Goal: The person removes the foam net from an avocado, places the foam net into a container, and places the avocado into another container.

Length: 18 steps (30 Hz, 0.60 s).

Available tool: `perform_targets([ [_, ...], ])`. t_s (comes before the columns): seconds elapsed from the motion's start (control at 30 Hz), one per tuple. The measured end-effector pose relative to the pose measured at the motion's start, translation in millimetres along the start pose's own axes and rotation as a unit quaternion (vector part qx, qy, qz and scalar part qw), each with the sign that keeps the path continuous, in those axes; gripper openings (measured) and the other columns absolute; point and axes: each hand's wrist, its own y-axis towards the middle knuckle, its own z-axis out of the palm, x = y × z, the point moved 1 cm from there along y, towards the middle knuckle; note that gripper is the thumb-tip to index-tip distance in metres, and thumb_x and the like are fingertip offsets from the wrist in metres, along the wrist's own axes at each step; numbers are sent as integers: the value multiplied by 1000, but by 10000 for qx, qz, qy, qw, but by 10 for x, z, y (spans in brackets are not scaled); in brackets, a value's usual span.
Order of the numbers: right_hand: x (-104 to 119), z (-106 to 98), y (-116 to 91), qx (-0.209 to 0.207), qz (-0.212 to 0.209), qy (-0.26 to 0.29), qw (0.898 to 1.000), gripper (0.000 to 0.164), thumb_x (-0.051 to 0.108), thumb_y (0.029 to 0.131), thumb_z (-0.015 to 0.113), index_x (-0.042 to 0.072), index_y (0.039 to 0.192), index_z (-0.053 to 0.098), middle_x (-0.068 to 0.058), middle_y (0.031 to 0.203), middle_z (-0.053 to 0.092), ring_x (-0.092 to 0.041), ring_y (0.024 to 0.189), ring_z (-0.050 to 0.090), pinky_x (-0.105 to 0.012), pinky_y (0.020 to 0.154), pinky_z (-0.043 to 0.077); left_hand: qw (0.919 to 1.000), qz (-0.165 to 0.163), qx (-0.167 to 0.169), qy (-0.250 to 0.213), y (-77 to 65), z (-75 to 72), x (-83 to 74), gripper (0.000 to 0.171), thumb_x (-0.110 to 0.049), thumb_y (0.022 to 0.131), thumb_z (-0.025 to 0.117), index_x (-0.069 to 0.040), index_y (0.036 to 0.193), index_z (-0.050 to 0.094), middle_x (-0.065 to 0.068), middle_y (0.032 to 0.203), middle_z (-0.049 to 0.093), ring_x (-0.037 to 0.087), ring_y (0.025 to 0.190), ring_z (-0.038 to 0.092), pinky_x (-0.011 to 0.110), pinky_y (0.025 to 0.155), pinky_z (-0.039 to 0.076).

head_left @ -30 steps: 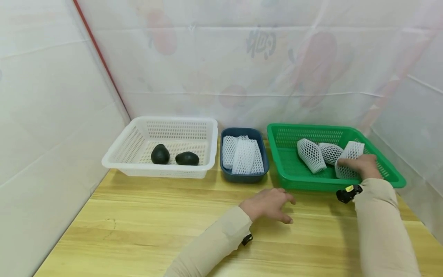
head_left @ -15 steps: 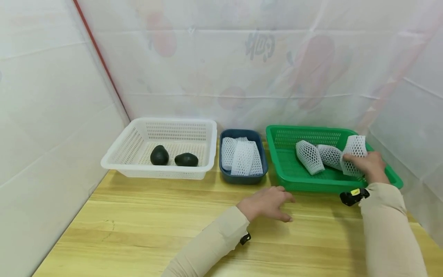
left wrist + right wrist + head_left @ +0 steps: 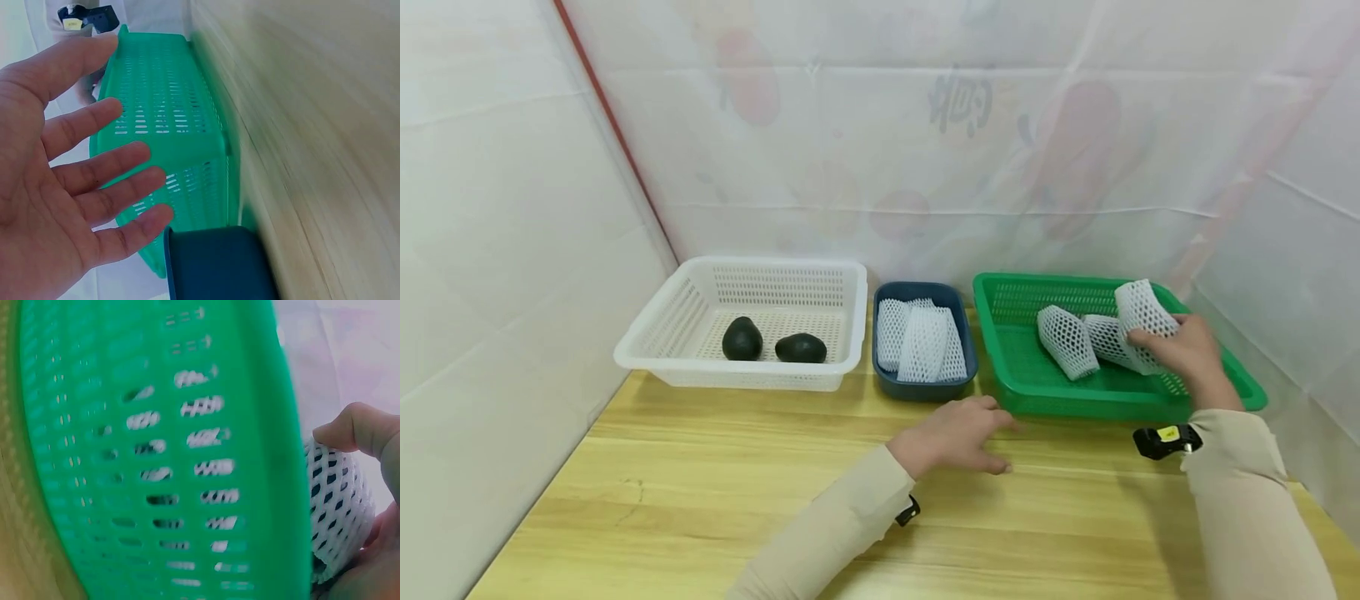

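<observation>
In the head view my right hand [image 3: 1197, 354] grips an avocado in a white foam net [image 3: 1142, 315] over the right part of the green basket [image 3: 1060, 402]. Dark skin shows through the net's holes in the right wrist view, where the thumb [image 3: 350, 428] presses on the wrapped avocado [image 3: 337, 494]. Two more netted avocados [image 3: 1066, 340] lie in that basket, one partly covered by the held one. My left hand [image 3: 953, 435] hovers over the table before the blue box [image 3: 925, 390], holding nothing; its fingers [image 3: 119, 165] are spread in the left wrist view.
Two bare avocados [image 3: 801, 347] lie in the white basket [image 3: 745, 375] at the left. Several flat foam nets [image 3: 923, 342] fill the blue box between the baskets. White sheeting [image 3: 850, 167] hangs behind and on both sides of the wooden table [image 3: 700, 467].
My right hand has raised the netted avocado and tilted it, its top swinging left. The left hand has shifted slightly left. Bare avocados and foam nets stay as they were.
</observation>
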Motion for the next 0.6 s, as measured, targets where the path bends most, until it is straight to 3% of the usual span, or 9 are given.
perform_targets([
  [0.27,209,86,-93,-61,-230,-259,9994,92,45,86,59,-15,139,14,-38,119,36,-48,95,45,-42,57,47,9996,-196,-189,11,-92,-9,74,44,-41,82,69,-23,122,61,-6,112,57,6,98,53,18,77,44],
  [0.6,474,150,-300,500,-708,-475,9951,95,45,88,58,-16,140,7,-40,120,32,-51,97,45,-44,59,49,9979,-282,-547,-178,-254,-115,150,41,-37,83,69,-18,119,63,-4,115,58,9,105,53,21,84,43],
])
